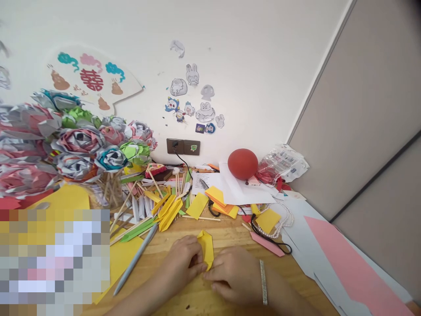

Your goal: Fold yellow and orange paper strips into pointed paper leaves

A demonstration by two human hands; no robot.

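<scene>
Overall, a white wall [250, 79] rises behind your wooden tabletop [230, 232], which is crowded with paper and sticks along its far side. To your left stands a bouquet of folded-paper flowers [80, 140], below a fan-shaped paper cutout [90, 80] on the wall; a pixelated patch hides the corner nearest you on that side. To your right, a pink paper sheet [355, 267] lies over white ones. Your left hand [186, 259] grasps the folded yellow paper between thumb and fingers along its left edge. Your right hand [240, 274] has its fingers curled, the index fingertip at the paper's lower end; whether it pinches the paper, you cannot tell. Near the wall, a red balloon [242, 164] rests on white paper. The grey pen [136, 259] lies aslant to the left of your hands. The folded yellow paper [207, 249] itself is tilted up between your two hands, just above the tabletop's near half. Around your right wrist you wear a glittering bracelet [263, 282]
</scene>
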